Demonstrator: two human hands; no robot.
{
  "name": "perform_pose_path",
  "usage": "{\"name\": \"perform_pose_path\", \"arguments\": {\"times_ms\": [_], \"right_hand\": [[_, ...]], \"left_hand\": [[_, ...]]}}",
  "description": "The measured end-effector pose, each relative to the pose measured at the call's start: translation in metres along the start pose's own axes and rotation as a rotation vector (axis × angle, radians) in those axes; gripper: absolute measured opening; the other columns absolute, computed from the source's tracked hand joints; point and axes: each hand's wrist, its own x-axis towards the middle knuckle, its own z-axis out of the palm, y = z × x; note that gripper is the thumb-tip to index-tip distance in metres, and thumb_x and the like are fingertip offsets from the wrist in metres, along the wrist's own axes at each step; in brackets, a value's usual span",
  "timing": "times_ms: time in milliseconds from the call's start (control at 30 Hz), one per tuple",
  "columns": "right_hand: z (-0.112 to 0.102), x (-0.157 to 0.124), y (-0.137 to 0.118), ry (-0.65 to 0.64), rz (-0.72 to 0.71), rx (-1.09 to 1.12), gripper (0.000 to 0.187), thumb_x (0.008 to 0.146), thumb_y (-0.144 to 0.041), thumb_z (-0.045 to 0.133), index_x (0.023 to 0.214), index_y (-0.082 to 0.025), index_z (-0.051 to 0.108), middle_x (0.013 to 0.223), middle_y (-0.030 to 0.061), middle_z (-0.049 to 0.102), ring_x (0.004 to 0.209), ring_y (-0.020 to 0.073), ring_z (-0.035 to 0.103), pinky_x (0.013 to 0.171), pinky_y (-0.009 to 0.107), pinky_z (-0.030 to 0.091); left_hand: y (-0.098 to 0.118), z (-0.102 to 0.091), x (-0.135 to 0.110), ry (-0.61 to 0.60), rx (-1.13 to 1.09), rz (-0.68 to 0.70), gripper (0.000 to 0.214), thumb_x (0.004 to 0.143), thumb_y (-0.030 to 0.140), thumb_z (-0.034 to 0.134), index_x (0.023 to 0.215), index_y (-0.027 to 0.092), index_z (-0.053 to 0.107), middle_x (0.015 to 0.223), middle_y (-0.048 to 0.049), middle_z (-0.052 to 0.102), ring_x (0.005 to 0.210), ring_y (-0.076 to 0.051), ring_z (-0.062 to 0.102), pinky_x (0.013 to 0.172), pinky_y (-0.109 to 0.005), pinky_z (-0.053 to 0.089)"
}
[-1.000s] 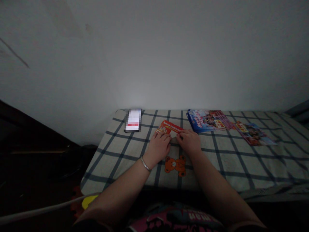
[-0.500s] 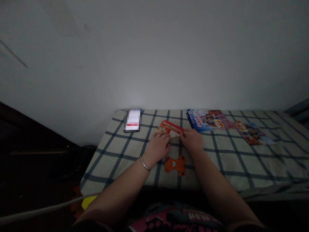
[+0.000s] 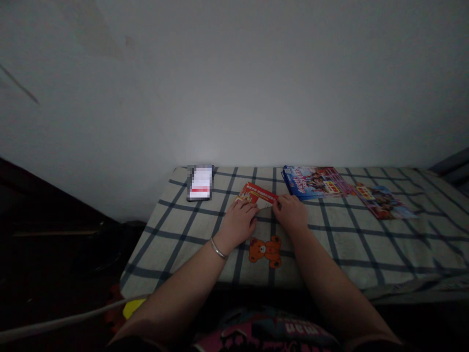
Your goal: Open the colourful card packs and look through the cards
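Observation:
A small red and white paper leaflet [image 3: 257, 193] lies on a checked cloth [image 3: 176, 230] in front of me. My left hand [image 3: 240, 222], with a silver bangle on its wrist, rests with its fingers curled down on the leaflet's near left edge. My right hand [image 3: 291, 215] pinches the near right corner of the same leaflet. The near part of the paper is hidden under both hands. An orange bear print [image 3: 266, 249] on the cloth sits just below my hands.
A lit phone [image 3: 200, 183] lies at the back left of the cloth. A blue and red magazine [image 3: 313, 181] and a second colourful one [image 3: 383, 201] lie to the right. A grey wall rises right behind. The cloth's left edge drops into dark floor.
My right hand has slid a little to the right along the leaflet's near edge. My left hand has hardly moved.

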Motion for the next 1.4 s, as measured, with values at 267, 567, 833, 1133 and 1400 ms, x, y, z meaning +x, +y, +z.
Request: {"name": "perform_pose_path", "arguments": {"times_ms": [267, 567, 833, 1133, 1400], "right_hand": [[0.005, 0.001, 0.002, -0.014, -0.073, 0.051, 0.019, 0.088, -0.024, 0.048, 0.085, -0.018, 0.066, 0.092, 0.0082, 0.067, 0.088, 0.0213, 0.055, 0.081, 0.031, 0.041], [0.004, -0.001, -0.008, -0.064, -0.274, 0.244, 0.024, 0.089, -0.025, 0.051, 0.102, -0.024, 0.071, 0.107, 0.0039, 0.068, 0.099, 0.0196, 0.056, 0.091, 0.033, 0.04], [0.001, -0.001, -0.009, -0.025, -0.101, 0.113, 0.024, 0.089, -0.026, 0.049, 0.086, -0.02, 0.072, 0.101, 0.0061, 0.07, 0.096, 0.0213, 0.056, 0.086, 0.034, 0.039], [0.005, 0.0, -0.003, 0.005, 0.017, 0.08, 0.025, 0.084, -0.043, 0.057, 0.087, -0.019, 0.063, 0.098, 0.0089, 0.066, 0.096, 0.0247, 0.053, 0.084, 0.036, 0.038], [0.019, 0.002, -0.005, 0.069, -0.008, 0.163, 0.02, 0.08, -0.032, 0.059, 0.094, -0.017, 0.058, 0.109, 0.012, 0.061, 0.107, 0.0279, 0.049, 0.094, 0.039, 0.035]], "left_hand": [[-0.001, 0.001, 0.0, -0.005, -0.005, 0.006, 0.034, 0.085, 0.02, 0.054, 0.118, 0.021, 0.06, 0.123, -0.0072, 0.062, 0.121, -0.025, 0.049, 0.109, -0.05, 0.033], [-0.002, 0.004, 0.0, 0.008, -0.011, -0.001, 0.033, 0.086, 0.02, 0.053, 0.118, 0.021, 0.06, 0.124, -0.0069, 0.062, 0.121, -0.024, 0.049, 0.111, -0.05, 0.031], [-0.001, 0.002, -0.001, -0.002, 0.021, 0.01, 0.028, 0.088, 0.022, 0.051, 0.114, 0.02, 0.061, 0.124, -0.0057, 0.062, 0.121, -0.026, 0.049, 0.11, -0.05, 0.029], [-0.002, 0.001, 0.0, -0.012, 0.036, 0.016, 0.026, 0.088, 0.021, 0.051, 0.112, 0.02, 0.061, 0.123, -0.0063, 0.062, 0.121, -0.026, 0.049, 0.109, -0.049, 0.029], [-0.002, 0.003, 0.001, -0.003, 0.007, 0.011, 0.026, 0.087, 0.02, 0.053, 0.111, 0.02, 0.062, 0.121, -0.0075, 0.062, 0.118, -0.026, 0.05, 0.107, -0.05, 0.033]]}}
